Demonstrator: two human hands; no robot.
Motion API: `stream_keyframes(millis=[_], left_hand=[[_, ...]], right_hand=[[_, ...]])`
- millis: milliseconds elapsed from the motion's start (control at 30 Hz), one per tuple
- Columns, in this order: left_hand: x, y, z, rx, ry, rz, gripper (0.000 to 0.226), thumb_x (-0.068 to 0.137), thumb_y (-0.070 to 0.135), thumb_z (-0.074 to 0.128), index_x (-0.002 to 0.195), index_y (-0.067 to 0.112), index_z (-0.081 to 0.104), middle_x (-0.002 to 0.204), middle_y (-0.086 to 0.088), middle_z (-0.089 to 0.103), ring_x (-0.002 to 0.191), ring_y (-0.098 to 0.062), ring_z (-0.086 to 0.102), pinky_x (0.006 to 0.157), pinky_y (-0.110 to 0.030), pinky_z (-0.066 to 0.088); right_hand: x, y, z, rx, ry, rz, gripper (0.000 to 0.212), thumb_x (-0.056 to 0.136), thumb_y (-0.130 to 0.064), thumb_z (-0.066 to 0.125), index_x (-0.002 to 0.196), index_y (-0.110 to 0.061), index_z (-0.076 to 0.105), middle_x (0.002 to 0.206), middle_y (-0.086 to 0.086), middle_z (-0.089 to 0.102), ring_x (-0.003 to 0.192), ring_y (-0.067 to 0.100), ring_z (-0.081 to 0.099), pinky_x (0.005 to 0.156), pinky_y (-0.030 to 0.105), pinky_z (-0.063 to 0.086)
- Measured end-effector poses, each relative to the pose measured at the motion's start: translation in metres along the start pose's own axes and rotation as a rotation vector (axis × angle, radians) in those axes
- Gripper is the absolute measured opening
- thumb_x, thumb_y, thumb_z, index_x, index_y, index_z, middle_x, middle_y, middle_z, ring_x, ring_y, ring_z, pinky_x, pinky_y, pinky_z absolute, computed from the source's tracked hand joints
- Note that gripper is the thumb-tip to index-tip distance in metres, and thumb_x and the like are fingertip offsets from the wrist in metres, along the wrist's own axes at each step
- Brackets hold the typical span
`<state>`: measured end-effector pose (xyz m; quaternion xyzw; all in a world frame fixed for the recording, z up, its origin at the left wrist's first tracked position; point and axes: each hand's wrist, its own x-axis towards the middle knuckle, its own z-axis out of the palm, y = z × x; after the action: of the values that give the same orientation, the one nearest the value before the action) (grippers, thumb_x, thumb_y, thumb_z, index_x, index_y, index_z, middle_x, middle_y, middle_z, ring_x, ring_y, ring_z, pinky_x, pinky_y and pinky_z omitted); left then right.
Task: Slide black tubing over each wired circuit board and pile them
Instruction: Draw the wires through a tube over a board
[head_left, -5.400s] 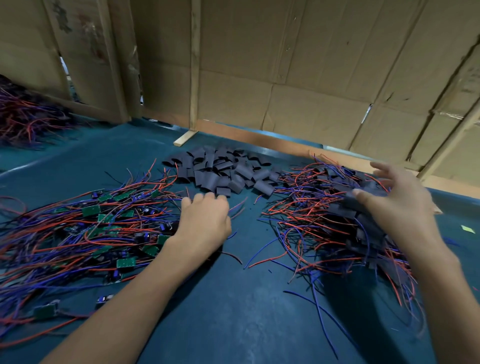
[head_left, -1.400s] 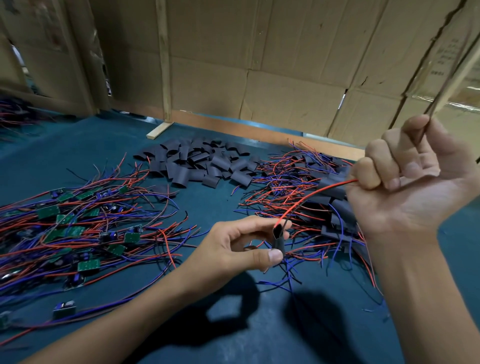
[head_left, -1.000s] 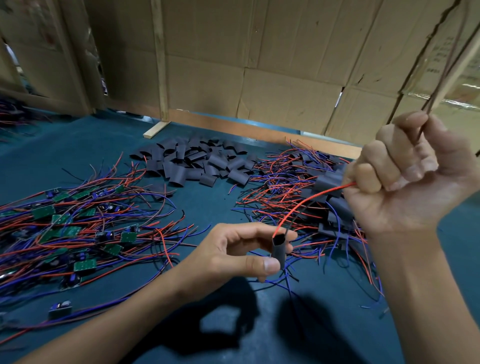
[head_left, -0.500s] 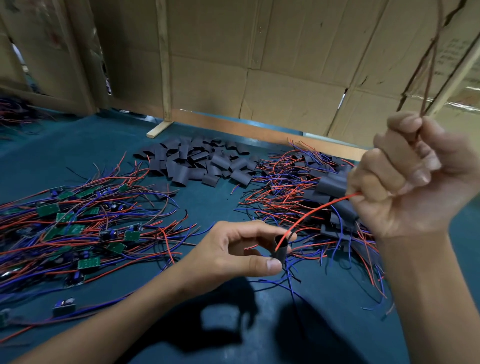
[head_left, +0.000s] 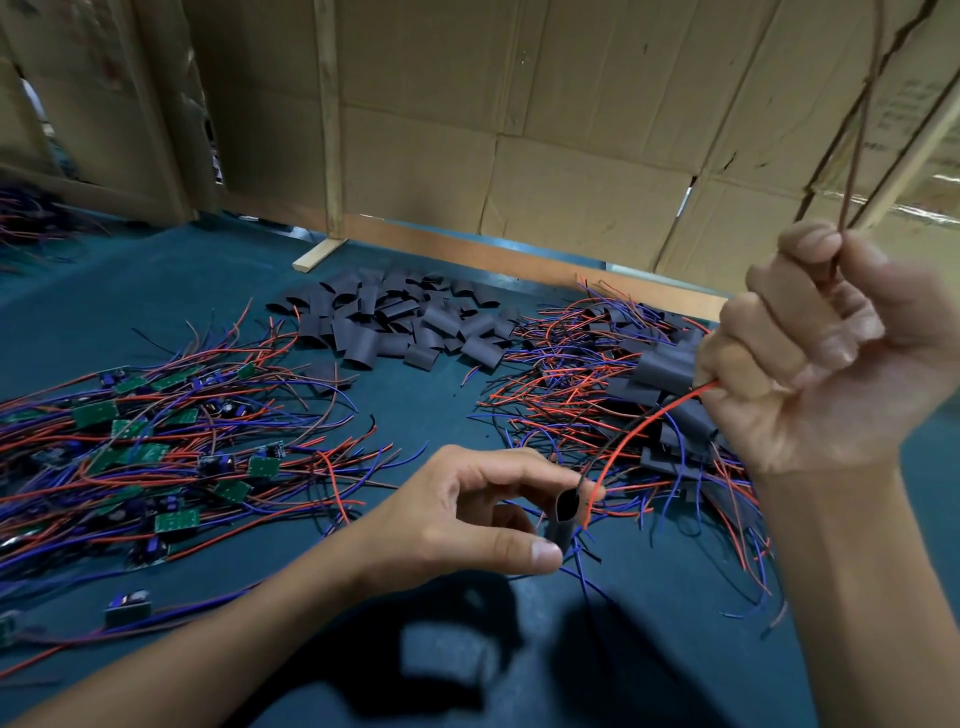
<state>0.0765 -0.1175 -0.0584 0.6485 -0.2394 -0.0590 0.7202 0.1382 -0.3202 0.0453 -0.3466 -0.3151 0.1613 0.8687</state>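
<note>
My left hand (head_left: 457, 512) pinches a short black tube (head_left: 563, 517) between thumb and fingers, low in the middle, its open end facing up. A red wire (head_left: 631, 441) and a dark one run from the tube's mouth up to my right hand (head_left: 826, 364), which is raised at the right and grips the wires in a fist. More wire ends stick up out of that fist. The circuit board on these wires is hidden. Bare green boards with red and blue wires (head_left: 156, 441) lie spread at the left. Sleeved boards (head_left: 639, 395) are piled at the right.
Loose black tube pieces (head_left: 400, 325) lie heaped at the back centre of the teal table (head_left: 441, 405). Cardboard walls (head_left: 519, 130) with wooden posts close off the back. Another bundle of wires (head_left: 26, 218) lies at the far left beyond a partition.
My right hand has pulled the wires slightly higher and further right, drawing them through the tube. My left hand keeps the tube in about the same place.
</note>
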Motion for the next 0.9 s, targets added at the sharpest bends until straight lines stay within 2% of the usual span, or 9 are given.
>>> stream_keyframes(millis=[33, 100, 167, 200, 333, 533, 733, 833, 900], left_hand=[[0.0, 0.0, 0.0, 0.013, -0.002, -0.004, 0.043, 0.082, -0.001, 0.07, 0.125, -0.001, 0.066, 0.107, -0.01, 0.063, 0.101, -0.014, 0.06, 0.084, -0.027, 0.046], [0.0, 0.001, 0.0, 0.019, -0.006, -0.011, 0.044, 0.083, -0.003, 0.07, 0.126, -0.002, 0.065, 0.106, -0.005, 0.063, 0.098, -0.013, 0.059, 0.082, -0.026, 0.046], [0.0, 0.001, 0.0, 0.024, -0.003, -0.021, 0.043, 0.083, -0.001, 0.07, 0.126, 0.001, 0.065, 0.107, -0.005, 0.062, 0.094, -0.017, 0.058, 0.08, -0.026, 0.045], [0.0, 0.001, 0.0, 0.031, 0.001, -0.024, 0.043, 0.083, 0.0, 0.071, 0.126, 0.002, 0.066, 0.107, -0.008, 0.062, 0.093, -0.018, 0.057, 0.079, -0.026, 0.045], [0.0, -0.002, 0.001, 0.065, -0.002, -0.018, 0.043, 0.084, -0.001, 0.071, 0.126, 0.002, 0.066, 0.109, -0.018, 0.06, 0.097, -0.013, 0.059, 0.08, -0.023, 0.045], [0.0, -0.003, 0.002, 0.056, -0.008, -0.009, 0.043, 0.082, 0.01, 0.074, 0.125, 0.007, 0.069, 0.111, -0.01, 0.063, 0.103, -0.016, 0.06, 0.086, -0.03, 0.046], [0.0, -0.01, 0.002, 0.091, -0.007, 0.006, 0.04, 0.084, 0.009, 0.076, 0.124, 0.012, 0.07, 0.111, -0.017, 0.062, 0.097, -0.016, 0.061, 0.084, -0.026, 0.047], [0.003, -0.013, 0.008, 0.205, 0.088, 0.029, 0.038, 0.086, 0.009, 0.078, 0.122, 0.014, 0.071, 0.103, -0.002, 0.065, 0.083, -0.008, 0.062, 0.074, -0.02, 0.048], [0.005, -0.016, 0.012, 0.38, 0.231, 0.137, 0.038, 0.084, 0.011, 0.079, 0.122, 0.011, 0.07, 0.101, 0.005, 0.068, 0.086, -0.007, 0.065, 0.07, -0.024, 0.051]], right_hand=[[0.007, -0.006, 0.01, -0.016, 0.036, 0.045, 0.01, 0.089, -0.007, 0.058, 0.093, 0.002, 0.058, 0.048, 0.0, 0.032, 0.039, 0.012, 0.021, 0.041, 0.021, 0.01], [0.029, -0.013, -0.001, 0.114, -0.054, 0.033, 0.012, 0.088, -0.012, 0.054, 0.092, -0.001, 0.059, 0.047, -0.001, 0.032, 0.038, 0.011, 0.019, 0.041, 0.02, 0.009], [0.019, -0.01, -0.01, 0.161, -0.033, -0.017, 0.015, 0.087, -0.017, 0.051, 0.09, -0.005, 0.06, 0.044, -0.004, 0.033, 0.036, 0.009, 0.017, 0.039, 0.02, 0.008], [0.021, -0.01, -0.009, 0.13, 0.032, -0.052, 0.016, 0.087, -0.019, 0.049, 0.09, -0.008, 0.059, 0.044, -0.005, 0.033, 0.035, 0.009, 0.017, 0.038, 0.019, 0.008], [0.022, -0.009, -0.008, 0.018, 0.06, -0.088, 0.02, 0.089, -0.023, 0.043, 0.086, -0.013, 0.06, 0.043, -0.008, 0.03, 0.035, 0.006, 0.017, 0.035, 0.016, 0.011], [0.024, -0.007, -0.004, -0.056, 0.039, -0.026, 0.022, 0.088, -0.023, 0.042, 0.085, -0.012, 0.061, 0.045, -0.007, 0.023, 0.037, 0.007, 0.015, 0.036, 0.014, 0.015], [0.02, -0.007, 0.004, -0.132, 0.065, -0.06, 0.022, 0.087, -0.021, 0.043, 0.082, -0.012, 0.063, 0.044, -0.007, 0.027, 0.038, 0.008, 0.014, 0.039, 0.013, 0.015], [0.019, -0.003, 0.012, -0.228, 0.08, -0.109, 0.018, 0.088, -0.018, 0.046, 0.083, -0.012, 0.061, 0.046, -0.006, 0.029, 0.039, 0.008, 0.016, 0.043, 0.014, 0.016], [0.019, 0.001, 0.016, -0.264, 0.079, -0.113, 0.019, 0.091, -0.015, 0.044, 0.084, -0.01, 0.06, 0.047, -0.005, 0.031, 0.039, 0.008, 0.019, 0.044, 0.015, 0.017]])
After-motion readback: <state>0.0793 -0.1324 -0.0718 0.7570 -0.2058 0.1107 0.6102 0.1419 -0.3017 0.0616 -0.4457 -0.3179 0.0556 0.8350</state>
